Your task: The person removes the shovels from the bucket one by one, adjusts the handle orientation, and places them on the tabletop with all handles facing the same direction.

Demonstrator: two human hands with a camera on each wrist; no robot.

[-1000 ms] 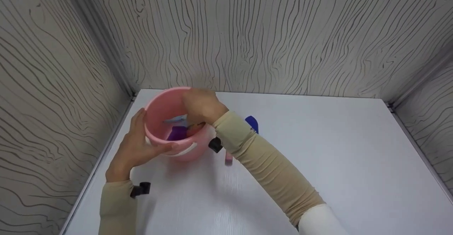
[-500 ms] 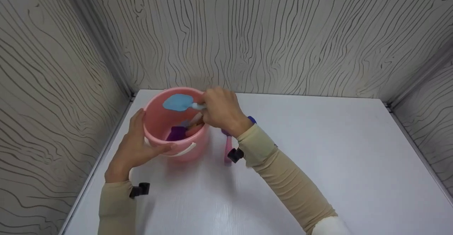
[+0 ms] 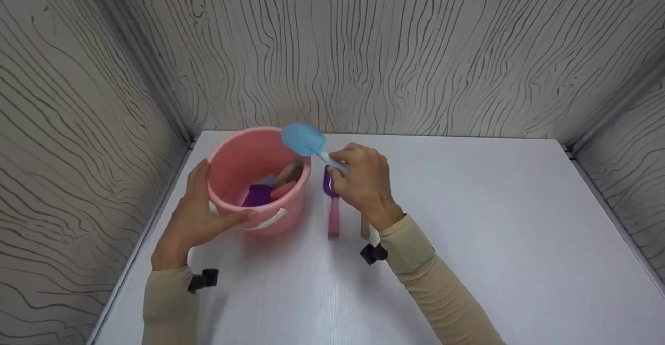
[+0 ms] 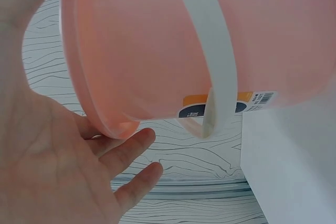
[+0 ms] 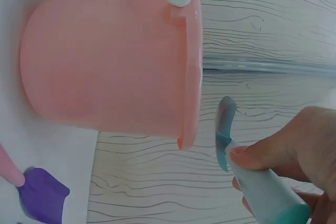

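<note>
My left hand (image 3: 195,223) grips the rim of the pink bucket (image 3: 292,207), thumb over the near side and fingers along the left. In the left wrist view the hand (image 4: 52,156) has its fingertips at the bucket's (image 4: 147,40) rim. With my right hand (image 3: 366,181) I hold a light blue shovel (image 3: 303,138) by its pale handle, its blade over the bucket's right rim. The right wrist view shows the hand (image 5: 310,150) pinching this handle (image 5: 262,187) beside the bucket (image 5: 110,61). Inside the bucket lie a purple piece (image 3: 257,195) and several handled pieces.
On the white table (image 3: 499,220), right of the bucket, lies a tool with a pink handle (image 3: 333,220) and purple head. A beige handle (image 3: 365,226) lies partly under my right hand. Patterned panels (image 3: 363,49) stand behind and at both sides.
My right hand has come up out of the bucket and moved right, bringing the light blue shovel with it. The left hand has stayed at the rim.
</note>
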